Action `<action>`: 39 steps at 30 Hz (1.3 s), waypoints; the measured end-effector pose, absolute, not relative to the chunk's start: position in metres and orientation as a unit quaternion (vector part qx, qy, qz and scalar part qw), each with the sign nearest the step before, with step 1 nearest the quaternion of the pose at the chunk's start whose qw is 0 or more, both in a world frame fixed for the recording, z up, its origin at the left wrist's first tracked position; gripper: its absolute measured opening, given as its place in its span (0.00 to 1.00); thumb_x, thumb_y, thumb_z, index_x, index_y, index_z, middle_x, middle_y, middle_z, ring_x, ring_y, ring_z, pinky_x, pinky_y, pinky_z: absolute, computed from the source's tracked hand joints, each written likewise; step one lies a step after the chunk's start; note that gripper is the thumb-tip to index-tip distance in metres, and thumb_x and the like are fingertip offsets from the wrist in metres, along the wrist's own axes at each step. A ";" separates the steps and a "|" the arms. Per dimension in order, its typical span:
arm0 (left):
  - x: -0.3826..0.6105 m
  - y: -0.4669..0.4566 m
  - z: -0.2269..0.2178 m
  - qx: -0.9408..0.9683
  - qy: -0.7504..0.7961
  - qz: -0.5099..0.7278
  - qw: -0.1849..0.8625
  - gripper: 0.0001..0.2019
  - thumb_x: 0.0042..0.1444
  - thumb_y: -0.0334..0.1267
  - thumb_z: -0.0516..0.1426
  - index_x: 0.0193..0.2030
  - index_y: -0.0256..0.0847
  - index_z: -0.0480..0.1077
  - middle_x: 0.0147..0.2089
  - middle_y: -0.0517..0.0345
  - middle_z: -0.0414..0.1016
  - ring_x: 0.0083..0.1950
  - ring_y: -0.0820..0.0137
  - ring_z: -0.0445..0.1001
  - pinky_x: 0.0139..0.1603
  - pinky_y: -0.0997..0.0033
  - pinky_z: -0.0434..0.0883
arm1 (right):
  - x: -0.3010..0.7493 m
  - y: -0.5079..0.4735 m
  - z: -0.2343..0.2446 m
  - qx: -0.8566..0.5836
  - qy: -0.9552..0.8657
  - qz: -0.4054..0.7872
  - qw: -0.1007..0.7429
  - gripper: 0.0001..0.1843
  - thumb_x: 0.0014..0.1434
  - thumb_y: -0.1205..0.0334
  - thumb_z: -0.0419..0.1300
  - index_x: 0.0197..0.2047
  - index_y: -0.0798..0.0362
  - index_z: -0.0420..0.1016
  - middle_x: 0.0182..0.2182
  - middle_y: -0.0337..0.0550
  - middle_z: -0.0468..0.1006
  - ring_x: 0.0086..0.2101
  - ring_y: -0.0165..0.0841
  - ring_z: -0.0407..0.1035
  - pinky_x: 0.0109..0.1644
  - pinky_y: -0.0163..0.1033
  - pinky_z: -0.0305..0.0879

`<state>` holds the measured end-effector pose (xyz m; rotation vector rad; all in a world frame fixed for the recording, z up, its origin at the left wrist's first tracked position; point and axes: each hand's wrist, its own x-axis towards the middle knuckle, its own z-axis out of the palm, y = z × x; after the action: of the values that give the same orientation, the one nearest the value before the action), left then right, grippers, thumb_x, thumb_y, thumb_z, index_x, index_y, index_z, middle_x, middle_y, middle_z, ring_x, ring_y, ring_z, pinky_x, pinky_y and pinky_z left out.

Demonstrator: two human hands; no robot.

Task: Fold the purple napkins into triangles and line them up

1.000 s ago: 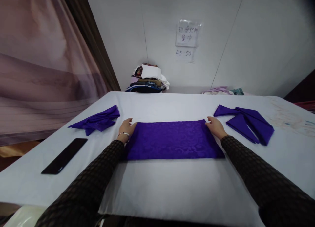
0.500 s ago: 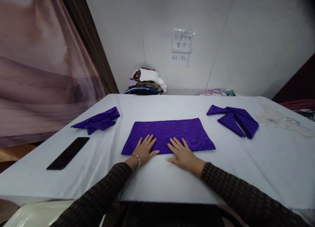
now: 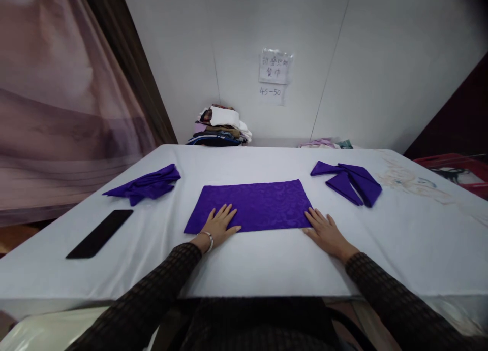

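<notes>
A purple patterned napkin [image 3: 255,203], folded into a flat rectangle, lies in the middle of the white table [image 3: 267,259]. My left hand [image 3: 218,225] rests flat and open on the napkin's near left part, a bracelet on its wrist. My right hand [image 3: 324,231] lies flat with fingers spread at the napkin's near right corner, fingertips touching the cloth. Neither hand holds anything.
A loose heap of purple napkins [image 3: 147,186] lies at the left, and folded purple napkins [image 3: 351,181] at the right. A black phone [image 3: 99,233] lies near the left edge. Stacked fabrics [image 3: 219,127] sit by the back wall under paper notes [image 3: 275,69].
My hands came from the napkin's far side corners to its near edge. Since half a second ago my right hand slid right to the near corner, while the left stayed flat.
</notes>
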<state>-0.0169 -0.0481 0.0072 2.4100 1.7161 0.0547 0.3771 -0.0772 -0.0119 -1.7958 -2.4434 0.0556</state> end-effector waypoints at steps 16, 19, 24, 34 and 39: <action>0.141 -0.071 0.009 0.903 0.401 0.056 0.146 0.40 0.55 0.65 0.39 0.68 0.42 0.44 0.71 0.47 0.41 0.71 0.56 0.35 0.65 0.41 0.33 | 0.383 -0.072 -0.032 -0.592 -0.804 -0.024 0.048 0.34 0.62 0.43 0.39 0.66 0.51 0.50 0.65 0.49 0.51 0.64 0.44 0.43 0.62 0.60 0.44; 0.115 -0.074 0.004 0.897 0.414 0.054 0.144 0.41 0.54 0.66 0.39 0.68 0.42 0.45 0.70 0.46 0.43 0.71 0.56 0.36 0.65 0.42 0.33 | 0.383 -0.072 -0.033 -0.593 -0.803 -0.025 0.044 0.35 0.61 0.43 0.38 0.66 0.53 0.50 0.65 0.49 0.51 0.64 0.43 0.42 0.62 0.60 0.44; 0.018 -0.079 0.002 0.854 0.506 0.045 0.107 0.38 0.56 0.64 0.41 0.68 0.45 0.46 0.70 0.50 0.43 0.70 0.58 0.39 0.66 0.44 0.33 | 0.385 -0.071 -0.036 -0.593 -0.803 -0.024 0.042 0.36 0.61 0.42 0.37 0.66 0.54 0.50 0.65 0.49 0.50 0.64 0.44 0.42 0.62 0.60 0.44; -0.131 -0.080 0.017 0.604 0.789 0.104 0.041 0.27 0.59 0.52 0.47 0.61 0.42 0.60 0.67 0.47 0.54 0.68 0.58 0.49 0.64 0.48 0.48 | 0.393 -0.062 -0.041 -0.593 -0.804 0.004 0.039 0.36 0.59 0.41 0.40 0.66 0.50 0.51 0.65 0.48 0.51 0.63 0.46 0.43 0.60 0.63 0.45; -0.115 -0.039 0.031 0.603 0.772 0.186 0.077 0.20 0.57 0.46 0.53 0.54 0.40 0.69 0.57 0.49 0.70 0.60 0.61 0.65 0.60 0.65 0.59 | 0.362 -0.064 -0.014 -0.570 -0.821 0.004 0.045 0.37 0.59 0.39 0.42 0.66 0.50 0.51 0.66 0.48 0.48 0.64 0.46 0.38 0.63 0.62 0.38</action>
<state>-0.1151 -0.0389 0.0308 1.8070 2.3116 0.5584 0.3624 -0.0636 -0.0141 -1.7403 -2.5073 0.0114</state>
